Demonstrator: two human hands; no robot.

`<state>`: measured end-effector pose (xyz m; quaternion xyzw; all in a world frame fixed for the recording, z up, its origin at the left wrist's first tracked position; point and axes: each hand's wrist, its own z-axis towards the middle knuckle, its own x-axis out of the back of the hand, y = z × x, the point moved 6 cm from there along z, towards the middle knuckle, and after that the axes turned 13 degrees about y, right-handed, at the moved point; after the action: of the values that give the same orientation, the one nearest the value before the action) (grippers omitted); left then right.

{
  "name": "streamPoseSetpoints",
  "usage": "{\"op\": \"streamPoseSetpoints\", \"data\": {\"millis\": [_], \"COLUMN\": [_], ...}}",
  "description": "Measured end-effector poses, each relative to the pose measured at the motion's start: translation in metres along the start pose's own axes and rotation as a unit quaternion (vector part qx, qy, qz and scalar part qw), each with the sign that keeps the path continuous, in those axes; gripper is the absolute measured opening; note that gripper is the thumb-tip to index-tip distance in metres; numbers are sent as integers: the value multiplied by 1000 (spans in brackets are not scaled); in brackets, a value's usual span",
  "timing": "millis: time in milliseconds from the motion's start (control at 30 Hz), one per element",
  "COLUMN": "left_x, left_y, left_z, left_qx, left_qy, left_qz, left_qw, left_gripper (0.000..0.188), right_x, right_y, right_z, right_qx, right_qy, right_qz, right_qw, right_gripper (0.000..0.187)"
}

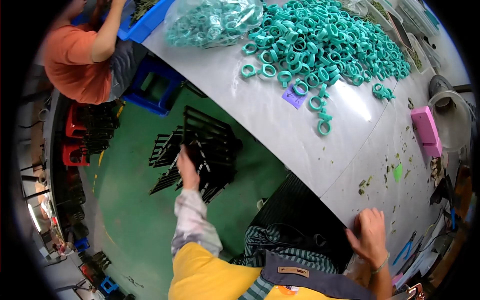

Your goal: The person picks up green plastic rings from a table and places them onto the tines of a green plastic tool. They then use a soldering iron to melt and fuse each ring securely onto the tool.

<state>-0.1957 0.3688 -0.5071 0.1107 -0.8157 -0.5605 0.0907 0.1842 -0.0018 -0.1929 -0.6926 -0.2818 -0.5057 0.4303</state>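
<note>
My left hand reaches down over the floor on the left. Its fingers are closed on the near edge of a black slatted rack. More black slatted racks stand or lean in a cluster under and around it. My right hand rests at the grey table's near edge, fingers curled in and thumb by the rim. Nothing shows in it. A heap of teal plastic rings covers the far part of the table, and a few linked rings lie nearer on a purple slip.
A clear bag of teal rings lies at the far left table end. Beyond it a person in orange sits by a blue crate and blue stool. At right are a pink block, a bucket, plant scraps and blue-handled pliers.
</note>
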Motion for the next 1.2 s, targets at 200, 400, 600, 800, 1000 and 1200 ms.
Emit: {"op": "streamPoseSetpoints", "data": {"millis": [200, 400, 600, 800, 1000, 1200], "left_x": [147, 139, -47, -210, -306, -367], "left_y": [66, -13, 108, 281, 328, 307], "left_z": [-57, -114, -211, -361, -565, -647], "left_qx": [40, 215, 56, 66, -206, -337], "left_qy": [126, 89, -130, -358, -512, -614], "left_qz": [-228, -325, -204, -343, -268, -226], "left_qw": [965, 917, 969, 866, 790, 677], "left_gripper": [52, 46, 36, 39, 33, 25], "right_x": [3, 39, 89, 108, 110, 153], "right_y": [5, -14, 19, 98, 308, 460], "right_z": [-13, -35, -75, -115, -199, -236], "right_qx": [100, 142, 121, -61, -294, -305], "right_qy": [71, 166, 244, 296, 528, 655], "right_qz": [0, 62, 164, 314, 635, 645], "right_qw": [993, 974, 948, 900, 482, 250], "right_gripper": [32, 20, 12, 11, 25, 37]}}
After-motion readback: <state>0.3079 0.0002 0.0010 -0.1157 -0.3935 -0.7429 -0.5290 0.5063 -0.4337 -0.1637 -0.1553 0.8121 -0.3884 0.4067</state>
